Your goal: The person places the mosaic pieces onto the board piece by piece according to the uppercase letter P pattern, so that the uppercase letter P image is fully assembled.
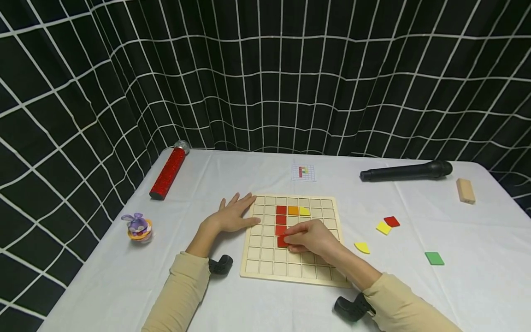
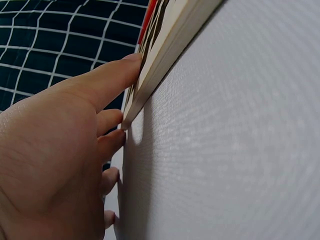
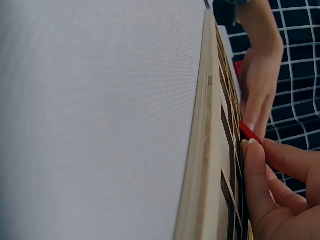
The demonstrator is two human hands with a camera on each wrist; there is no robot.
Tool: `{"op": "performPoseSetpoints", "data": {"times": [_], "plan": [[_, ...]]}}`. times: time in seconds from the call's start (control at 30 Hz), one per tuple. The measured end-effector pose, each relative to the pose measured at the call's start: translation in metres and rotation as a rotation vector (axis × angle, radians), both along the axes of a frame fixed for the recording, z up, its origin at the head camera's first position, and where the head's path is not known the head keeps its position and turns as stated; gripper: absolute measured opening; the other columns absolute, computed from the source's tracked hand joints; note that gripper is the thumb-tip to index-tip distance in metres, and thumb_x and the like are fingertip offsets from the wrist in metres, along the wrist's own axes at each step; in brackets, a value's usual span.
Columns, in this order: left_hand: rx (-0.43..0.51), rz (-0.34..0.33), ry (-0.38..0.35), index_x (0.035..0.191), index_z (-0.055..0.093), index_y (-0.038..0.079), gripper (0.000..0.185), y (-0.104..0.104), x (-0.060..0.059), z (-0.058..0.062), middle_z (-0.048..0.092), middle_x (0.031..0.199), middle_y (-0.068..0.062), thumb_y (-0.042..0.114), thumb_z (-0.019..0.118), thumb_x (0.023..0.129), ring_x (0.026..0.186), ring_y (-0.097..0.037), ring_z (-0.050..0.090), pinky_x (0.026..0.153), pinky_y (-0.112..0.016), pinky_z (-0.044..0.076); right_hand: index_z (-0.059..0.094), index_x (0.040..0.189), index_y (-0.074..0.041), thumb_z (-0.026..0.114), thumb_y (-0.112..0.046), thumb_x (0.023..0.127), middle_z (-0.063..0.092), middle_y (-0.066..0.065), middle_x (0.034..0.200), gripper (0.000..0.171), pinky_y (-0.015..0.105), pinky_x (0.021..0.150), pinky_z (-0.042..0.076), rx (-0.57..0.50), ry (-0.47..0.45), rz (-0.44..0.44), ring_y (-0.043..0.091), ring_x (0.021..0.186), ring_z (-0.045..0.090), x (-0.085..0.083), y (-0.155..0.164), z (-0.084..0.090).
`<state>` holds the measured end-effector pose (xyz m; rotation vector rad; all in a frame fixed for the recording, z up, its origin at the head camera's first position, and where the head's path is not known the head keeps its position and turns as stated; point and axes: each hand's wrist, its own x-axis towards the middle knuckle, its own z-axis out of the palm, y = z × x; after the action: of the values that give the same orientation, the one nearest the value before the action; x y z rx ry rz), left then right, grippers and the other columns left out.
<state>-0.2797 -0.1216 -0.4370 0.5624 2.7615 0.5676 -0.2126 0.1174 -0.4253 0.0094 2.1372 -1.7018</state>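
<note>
- I'm seeing my right hand [image 1: 312, 239] pinching a flat red square tile [image 1: 282, 241] with curled fingertips [image 3: 254, 150], holding it against the wooden grid board [image 1: 323, 272], just below a column of red tiles.
- My left hand [image 1: 232, 216] is lying flat, fingers straight and spread, thumb [image 2: 112, 77] touching the board's left edge.
- Loose smooth tiles are sitting right of the board on the white tablecloth [image 1: 257, 309]: a yellow quarter-round [image 1: 362, 247], a green rhombus [image 1: 434, 258].
</note>
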Motion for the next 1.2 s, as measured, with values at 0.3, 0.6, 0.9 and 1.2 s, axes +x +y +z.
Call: {"op": "performPoseSetpoints", "data": {"times": [0.3,0.6,0.9,1.2], "plan": [[-0.003,0.001,-0.006,0.152,0.025,0.013,0.076,-0.0002,-0.0017,-0.0011,0.019,0.157,-0.006,0.052,0.052,0.093,0.143,-0.033,0.005,0.110,-0.059,-0.004,0.065,0.105,0.013,0.063,0.004,0.088,0.069,0.014,0.095,0.019,0.028,0.070,0.056,0.018,0.021,-0.001,0.013,0.072,0.067,0.0012,0.0010,0.0024],[0.008,0.009,-0.008,0.152,0.026,0.013,0.076,0.0003,-0.0022,-0.0011,0.020,0.157,-0.007,0.052,0.053,0.092,0.143,-0.033,0.005,0.110,-0.059,-0.004,0.066,0.104,0.014,0.062,0.004,0.089,0.069,0.016,0.099,0.019,0.028,0.072,0.056,-0.007,0.021,0.017,0.014,0.077,0.067,-0.0003,0.0013,0.0032],[0.004,0.010,-0.008,0.152,0.026,0.013,0.076,-0.0002,-0.0015,-0.0022,0.019,0.157,-0.006,0.052,0.053,0.092,0.143,-0.033,0.005,0.110,-0.059,-0.004,0.067,0.103,0.013,0.064,0.000,0.089,0.070,0.015,0.094,0.019,0.027,0.071,0.056,0.006,0.034,0.027,0.013,0.075,0.067,0.0006,0.0014,0.0039],[0.008,0.006,-0.009,0.152,0.025,0.013,0.076,-0.0001,-0.0015,-0.0015,0.019,0.157,-0.006,0.052,0.052,0.092,0.144,-0.032,0.004,0.110,-0.059,-0.005,0.065,0.105,0.014,0.064,-0.001,0.090,0.070,0.016,0.093,0.022,0.026,0.071,0.056,-0.034,0.020,0.036,0.012,0.075,0.066,-0.0025,0.0053,0.0035]]}}
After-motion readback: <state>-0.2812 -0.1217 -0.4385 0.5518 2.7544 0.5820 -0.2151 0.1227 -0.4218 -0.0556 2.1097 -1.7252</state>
